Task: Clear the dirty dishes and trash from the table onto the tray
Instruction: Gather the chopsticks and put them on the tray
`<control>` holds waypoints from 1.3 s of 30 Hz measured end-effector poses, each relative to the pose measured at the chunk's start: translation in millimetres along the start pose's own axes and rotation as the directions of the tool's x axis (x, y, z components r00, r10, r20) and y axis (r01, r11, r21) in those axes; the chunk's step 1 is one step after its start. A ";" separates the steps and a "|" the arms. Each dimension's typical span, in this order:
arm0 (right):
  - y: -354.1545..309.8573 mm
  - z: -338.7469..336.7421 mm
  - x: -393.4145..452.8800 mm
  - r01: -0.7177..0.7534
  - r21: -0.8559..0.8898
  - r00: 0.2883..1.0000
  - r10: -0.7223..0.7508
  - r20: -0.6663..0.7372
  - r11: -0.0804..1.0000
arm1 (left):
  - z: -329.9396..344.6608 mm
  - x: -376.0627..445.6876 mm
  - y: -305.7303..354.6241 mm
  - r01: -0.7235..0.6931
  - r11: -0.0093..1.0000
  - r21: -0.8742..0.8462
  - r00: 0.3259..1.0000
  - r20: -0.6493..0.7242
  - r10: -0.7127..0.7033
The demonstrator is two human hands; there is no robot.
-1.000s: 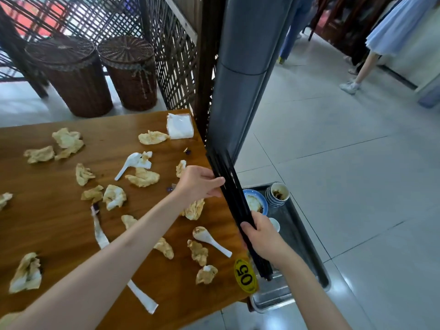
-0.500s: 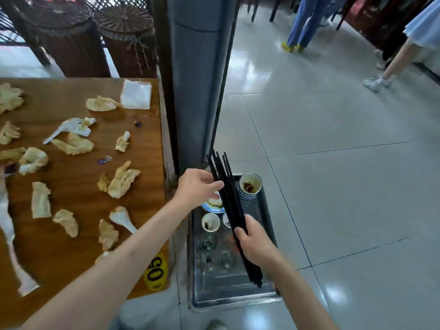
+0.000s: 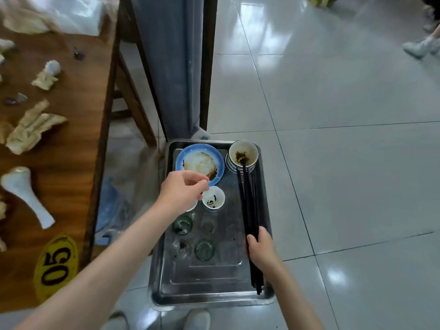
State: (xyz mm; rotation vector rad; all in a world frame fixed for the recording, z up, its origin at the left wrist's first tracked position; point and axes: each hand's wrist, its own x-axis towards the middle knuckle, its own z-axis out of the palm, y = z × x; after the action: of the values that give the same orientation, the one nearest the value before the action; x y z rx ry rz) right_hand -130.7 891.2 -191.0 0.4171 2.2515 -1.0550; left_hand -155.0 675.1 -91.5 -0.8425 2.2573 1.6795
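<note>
Chopsticks (image 3: 248, 210) now lowered onto tray (image 3: 209, 296)

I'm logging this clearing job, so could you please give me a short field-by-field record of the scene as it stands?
right hand: gripping the chopsticks, tips at the stacked bowls
left hand: fingers pinched over the tray; whether it holds anything can't be told
tray: on the floor, holding a blue-rimmed plate, a small cup and glasses
table: still has a white spoon and crumpled napkins
</note>
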 end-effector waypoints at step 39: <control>54.3 51.1 69.3 -0.176 -0.306 0.966 0.105 -0.235 0.935 | 1.0 20.3 -68.7 0.110 0.991 -0.078 0.994 -0.019 -0.112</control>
State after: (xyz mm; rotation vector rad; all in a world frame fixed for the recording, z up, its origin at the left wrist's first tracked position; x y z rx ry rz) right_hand -135.8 887.7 -292.6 0.5633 2.4869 -0.5704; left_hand -133.9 656.5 -157.4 -0.9911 2.1298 1.7247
